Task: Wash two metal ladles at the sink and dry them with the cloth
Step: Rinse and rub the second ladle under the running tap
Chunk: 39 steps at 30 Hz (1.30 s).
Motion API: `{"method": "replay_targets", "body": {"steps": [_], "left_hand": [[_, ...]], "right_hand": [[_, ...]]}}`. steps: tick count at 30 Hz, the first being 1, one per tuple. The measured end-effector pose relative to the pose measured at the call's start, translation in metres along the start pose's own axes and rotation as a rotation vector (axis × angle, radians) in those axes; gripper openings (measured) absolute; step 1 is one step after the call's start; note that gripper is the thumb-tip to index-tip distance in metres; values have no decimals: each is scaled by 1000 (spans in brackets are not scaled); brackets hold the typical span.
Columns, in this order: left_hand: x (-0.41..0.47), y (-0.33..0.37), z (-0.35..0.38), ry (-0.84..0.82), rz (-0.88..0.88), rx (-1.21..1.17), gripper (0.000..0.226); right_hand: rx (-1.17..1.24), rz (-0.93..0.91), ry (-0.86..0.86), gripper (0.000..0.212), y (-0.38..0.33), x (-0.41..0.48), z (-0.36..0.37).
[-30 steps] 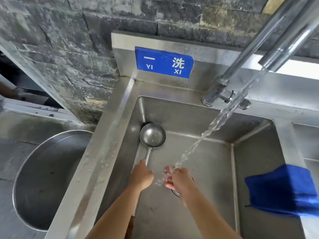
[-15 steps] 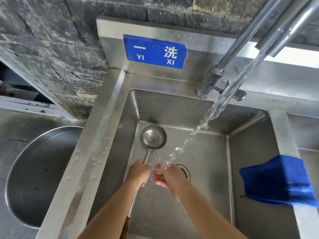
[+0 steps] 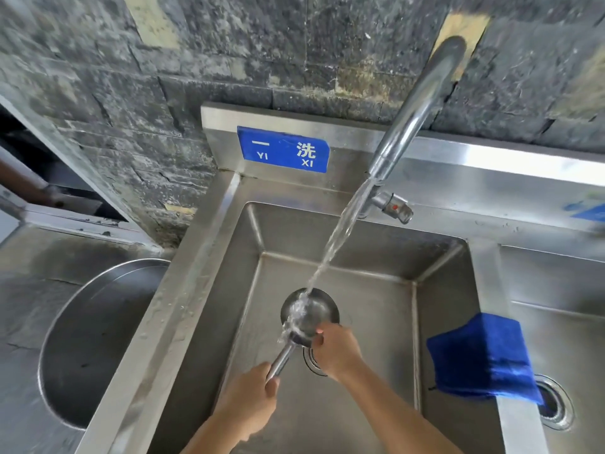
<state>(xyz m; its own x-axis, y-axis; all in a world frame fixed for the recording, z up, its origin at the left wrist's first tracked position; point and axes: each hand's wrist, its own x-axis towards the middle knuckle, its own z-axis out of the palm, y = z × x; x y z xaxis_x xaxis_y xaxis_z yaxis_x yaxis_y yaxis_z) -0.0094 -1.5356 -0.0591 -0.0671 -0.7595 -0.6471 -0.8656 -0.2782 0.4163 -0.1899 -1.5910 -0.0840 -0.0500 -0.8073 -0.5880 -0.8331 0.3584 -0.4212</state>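
A metal ladle (image 3: 311, 314) is held over the middle of the steel sink (image 3: 376, 250), its bowl under the running water from the tap (image 3: 415, 106). My left hand (image 3: 250, 401) grips the ladle's handle low down. My right hand (image 3: 337, 350) touches the near rim of the bowl, fingers curled on it. A blue cloth (image 3: 481, 352) hangs over the divider on the sink's right side. No second ladle shows in this view.
A large round metal basin (image 3: 88, 339) sits on the counter to the left. A second sink with a drain (image 3: 556, 407) lies to the right. A blue sign (image 3: 283, 149) is on the backsplash, under a dark stone wall.
The ladle has moved from the sink's left side to the middle, with its bowl now under the stream. My right hand went from rinsing in the water to the bowl's rim.
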Motion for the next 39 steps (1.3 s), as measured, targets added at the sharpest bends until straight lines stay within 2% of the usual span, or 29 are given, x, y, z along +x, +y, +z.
{"method": "replay_targets", "body": {"steps": [3, 6, 8, 11, 13, 15, 16, 18, 19, 23, 24, 27, 28, 31, 34, 39], "left_hand": [[-25, 2, -3, 38, 6, 3, 16], [-41, 1, -9, 88, -22, -13, 23], [-46, -4, -12, 103, -30, 5, 19], [-50, -10, -16, 130, -32, 19, 16], [-52, -17, -19, 165, -40, -4, 22], [-54, -24, -21, 179, -50, -34, 22], [-56, -26, -20, 176, -46, -40, 21], [-57, -26, -17, 175, -23, -37, 21], [-58, -25, -15, 177, -16, -47, 21], [-60, -26, -15, 137, -32, -53, 14], [-61, -28, -16, 122, -30, -50, 13], [-63, -27, -20, 109, -3, -42, 15], [-62, -26, -21, 111, 11, -43, 16], [-57, -15, -27, 96, 53, -3, 14], [-54, -9, -28, 87, 59, -16, 16], [-54, -11, -32, 68, 39, -23, 21]], "right_hand": [[-172, -109, 11, 46, -6, -3, 10], [-372, -196, 43, 49, -23, -8, 18], [-349, -257, 6, 56, -36, -7, 24], [-226, -407, -136, 67, -44, -8, 32], [-286, -520, -197, 65, -39, -8, 31], [-368, -576, -171, 58, -34, -3, 25], [-401, -575, -123, 57, -32, 0, 22], [-455, -579, -13, 67, -33, 4, 20], [-476, -580, -6, 69, -35, 5, 23], [-519, -597, -210, 37, -31, -1, 25], [-529, -596, -197, 36, -26, 1, 22], [-538, -622, -48, 62, -17, 6, 19], [-554, -626, -46, 68, -17, 5, 21], [-516, -566, -110, 67, -17, -2, 21], [-533, -542, 7, 77, -10, 4, 20], [-591, -618, 2, 77, -10, 6, 19]]}}
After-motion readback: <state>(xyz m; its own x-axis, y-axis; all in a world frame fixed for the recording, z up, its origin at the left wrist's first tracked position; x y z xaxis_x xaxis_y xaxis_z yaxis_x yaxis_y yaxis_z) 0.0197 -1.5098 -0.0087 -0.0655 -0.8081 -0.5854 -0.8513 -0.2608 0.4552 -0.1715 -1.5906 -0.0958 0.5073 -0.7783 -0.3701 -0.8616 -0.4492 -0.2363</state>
